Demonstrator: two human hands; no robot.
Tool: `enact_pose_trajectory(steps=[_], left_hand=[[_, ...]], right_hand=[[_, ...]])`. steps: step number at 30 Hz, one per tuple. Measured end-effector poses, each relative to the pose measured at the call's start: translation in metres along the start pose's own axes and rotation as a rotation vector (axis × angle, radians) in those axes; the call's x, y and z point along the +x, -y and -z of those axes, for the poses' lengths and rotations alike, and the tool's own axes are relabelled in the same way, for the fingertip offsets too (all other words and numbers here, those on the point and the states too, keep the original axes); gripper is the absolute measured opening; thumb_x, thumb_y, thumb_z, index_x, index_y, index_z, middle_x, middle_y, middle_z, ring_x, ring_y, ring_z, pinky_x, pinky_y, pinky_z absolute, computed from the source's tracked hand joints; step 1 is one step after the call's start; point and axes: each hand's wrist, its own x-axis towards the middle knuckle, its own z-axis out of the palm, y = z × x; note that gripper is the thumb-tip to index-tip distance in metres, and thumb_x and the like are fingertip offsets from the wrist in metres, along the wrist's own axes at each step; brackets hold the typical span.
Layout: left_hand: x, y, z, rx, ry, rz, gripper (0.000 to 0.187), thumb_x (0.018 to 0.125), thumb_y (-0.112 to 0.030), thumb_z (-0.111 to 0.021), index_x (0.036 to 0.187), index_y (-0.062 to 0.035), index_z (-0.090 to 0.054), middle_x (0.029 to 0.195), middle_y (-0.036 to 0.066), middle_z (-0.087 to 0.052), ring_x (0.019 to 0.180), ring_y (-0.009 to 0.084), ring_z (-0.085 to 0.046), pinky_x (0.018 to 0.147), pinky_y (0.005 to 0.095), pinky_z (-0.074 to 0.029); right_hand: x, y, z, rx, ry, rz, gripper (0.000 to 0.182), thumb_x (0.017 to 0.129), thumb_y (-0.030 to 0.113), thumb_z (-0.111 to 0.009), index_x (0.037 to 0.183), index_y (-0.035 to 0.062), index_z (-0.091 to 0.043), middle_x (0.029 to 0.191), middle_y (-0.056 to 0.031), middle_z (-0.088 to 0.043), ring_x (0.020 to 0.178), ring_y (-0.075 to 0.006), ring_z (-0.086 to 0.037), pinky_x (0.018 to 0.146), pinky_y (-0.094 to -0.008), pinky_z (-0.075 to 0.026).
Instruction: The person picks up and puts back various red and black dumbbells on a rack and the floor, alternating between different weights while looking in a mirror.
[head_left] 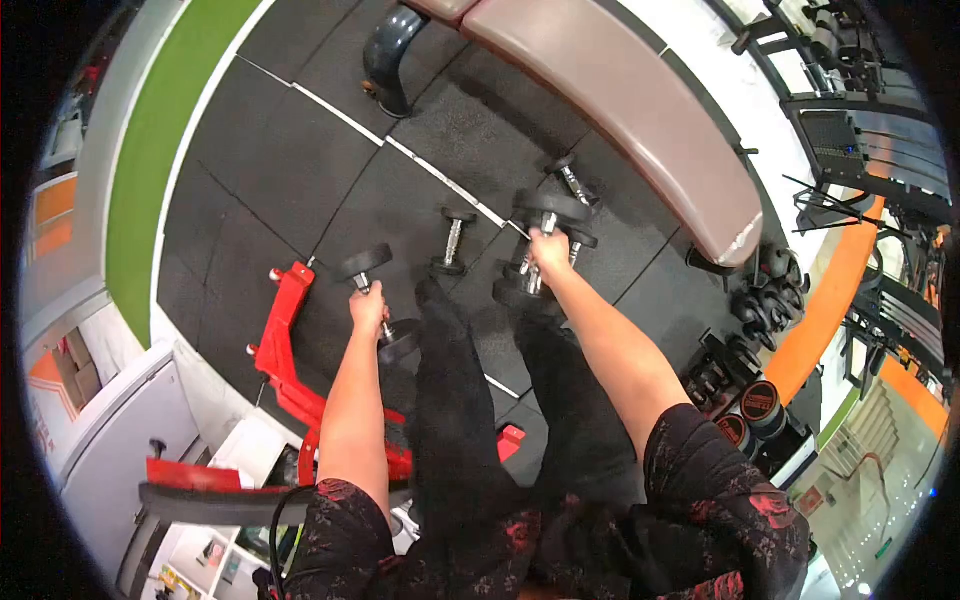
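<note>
My left hand is closed around the chrome handle of a black dumbbell, whose two round heads stick out above and below the fist. My right hand grips a second, larger-looking black dumbbell by its metal handle. Between the two hands, a small dumbbell lies on the dark floor. Another small dumbbell rests beyond my right hand, near the bench. Beside and partly behind the right fist shows one more dumbbell, partly hidden.
A brown padded bench with a black curved leg stands ahead. The red metal frame of a machine is at my left. At the right are a rack of dumbbells and kettlebell-like weights. Black rubber mats cover the floor.
</note>
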Motion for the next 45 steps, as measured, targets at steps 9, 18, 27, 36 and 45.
enact_pose_trajectory(steps=[9, 18, 27, 36, 45], left_hand=[[0.197, 0.04, -0.078, 0.147, 0.134, -0.092, 0.025, 0.09, -0.025, -0.061, 0.077, -0.0066, -0.049, 0.058, 0.002, -0.049, 0.043, 0.0137, -0.047, 0.04, 0.0316, -0.038], [0.297, 0.077, -0.115, 0.276, 0.126, -0.15, 0.03, 0.086, -0.027, -0.063, 0.071, -0.0031, -0.053, 0.053, 0.005, -0.053, 0.042, 0.0154, -0.051, 0.042, 0.0332, -0.04], [0.352, 0.134, -0.136, 0.522, -0.055, -0.299, 0.036, 0.081, -0.033, -0.065, 0.082, 0.0026, -0.065, 0.071, 0.017, -0.067, 0.068, 0.0293, -0.068, 0.07, 0.0407, -0.051], [0.276, 0.092, -0.142, 0.768, -0.009, -0.359, 0.072, 0.078, -0.03, -0.067, 0.133, 0.0066, -0.038, 0.121, 0.031, -0.053, 0.115, 0.0443, -0.053, 0.099, 0.046, -0.043], [0.021, 0.022, -0.121, 0.757, 0.278, -0.486, 0.065, 0.079, -0.024, -0.064, 0.131, 0.0068, -0.041, 0.116, 0.033, -0.056, 0.112, 0.0452, -0.053, 0.099, 0.0458, -0.042]], right_hand=[[0.173, -0.077, -0.113, -0.272, -0.077, 0.098, 0.043, 0.077, 0.028, -0.067, 0.089, -0.0125, -0.06, 0.077, -0.0275, -0.066, 0.068, -0.0387, -0.068, 0.067, -0.0437, -0.053], [0.246, -0.147, -0.136, -0.352, -0.189, 0.089, 0.031, 0.083, 0.017, -0.065, 0.096, -0.0089, -0.052, 0.06, -0.014, -0.059, 0.044, -0.0226, -0.057, 0.042, -0.0378, -0.045], [0.258, -0.158, -0.151, -0.134, -0.17, 0.002, 0.021, 0.084, 0.014, -0.064, 0.087, -0.0051, -0.054, 0.061, -0.0109, -0.059, 0.046, -0.0205, -0.058, 0.041, -0.0369, -0.044], [0.247, -0.176, -0.126, -0.568, -0.191, 0.129, 0.043, 0.077, 0.029, -0.071, 0.094, -0.0106, -0.065, 0.086, -0.0209, -0.07, 0.081, -0.0311, -0.068, 0.073, -0.0391, -0.05], [-0.006, -0.081, -0.002, -0.47, -0.114, 0.101, 0.063, 0.074, 0.035, -0.069, 0.117, -0.0101, -0.057, 0.1, -0.0271, -0.068, 0.105, -0.0356, -0.064, 0.092, -0.0382, -0.048]])
